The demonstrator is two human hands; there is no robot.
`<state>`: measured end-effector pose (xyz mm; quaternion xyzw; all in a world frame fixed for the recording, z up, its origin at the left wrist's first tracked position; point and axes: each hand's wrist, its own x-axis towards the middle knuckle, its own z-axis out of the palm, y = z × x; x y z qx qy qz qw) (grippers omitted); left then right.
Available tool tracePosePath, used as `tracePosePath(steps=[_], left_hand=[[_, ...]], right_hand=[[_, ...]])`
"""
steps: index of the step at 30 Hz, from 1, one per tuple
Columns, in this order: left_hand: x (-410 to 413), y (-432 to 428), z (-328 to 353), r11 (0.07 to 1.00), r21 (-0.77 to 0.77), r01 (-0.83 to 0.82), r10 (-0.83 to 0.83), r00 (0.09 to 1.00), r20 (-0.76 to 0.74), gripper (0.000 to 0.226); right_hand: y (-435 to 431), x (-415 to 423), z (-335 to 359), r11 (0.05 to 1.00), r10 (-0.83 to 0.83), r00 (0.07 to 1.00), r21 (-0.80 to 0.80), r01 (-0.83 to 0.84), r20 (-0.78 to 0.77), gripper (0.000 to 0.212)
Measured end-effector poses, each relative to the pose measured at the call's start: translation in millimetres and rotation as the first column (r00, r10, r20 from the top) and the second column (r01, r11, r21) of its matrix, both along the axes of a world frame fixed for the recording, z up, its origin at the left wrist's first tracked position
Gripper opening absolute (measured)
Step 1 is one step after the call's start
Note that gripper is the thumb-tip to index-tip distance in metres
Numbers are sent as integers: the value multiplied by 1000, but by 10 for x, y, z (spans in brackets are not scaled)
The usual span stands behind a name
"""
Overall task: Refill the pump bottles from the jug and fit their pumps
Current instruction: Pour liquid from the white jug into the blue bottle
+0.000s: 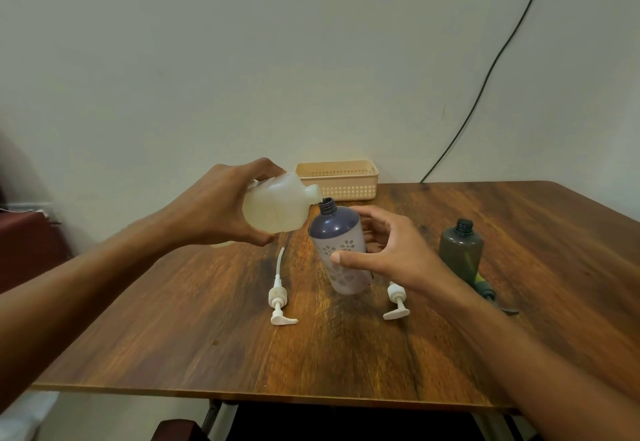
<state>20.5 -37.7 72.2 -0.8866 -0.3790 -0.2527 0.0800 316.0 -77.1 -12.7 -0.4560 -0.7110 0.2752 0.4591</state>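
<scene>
My left hand (221, 203) grips a translucent jug (277, 207) of pale liquid, tipped to the right with its spout touching the open neck of a purple flower-patterned bottle (341, 250). That bottle stands at the table's middle, leaning slightly. My right hand (391, 250) curls around its right side, thumb on the front. A dark grey-green bottle (461, 250) stands open at the right. Two white pumps lie flat on the table: one (280, 297) left of the purple bottle, one (396, 302) partly under my right wrist. A dark pump (491, 297) lies by the grey-green bottle.
A beige perforated basket (337, 179) sits at the wooden table's (207, 336) far edge against the wall. A black cable (485, 80) runs down the wall at the right. A dark red piece of furniture (27, 250) stands to the left.
</scene>
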Motion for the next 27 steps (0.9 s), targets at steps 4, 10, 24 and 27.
tracePosePath(steps=[4,10,24,27], left_hand=[[0,15,-10,1000,0,5,-5,1000,1,93],[-3,16,-1,1000,3,16,-16,1000,-15,93],[-3,25,1,1000,4,15,-15,1000,-24,93],[-8,20,10,1000,3,14,-14,1000,-22,93]], right_hand=[[-4,4,-3,1000,-2,1000,-3,2,1,77],[-18,1,7,1000,3,1000,1,-3,1,77],[-43,-17,6,1000,-1,1000,-8,1,-7,76],[-54,-15,16,1000,5,1000,-16,-5,-14,75]])
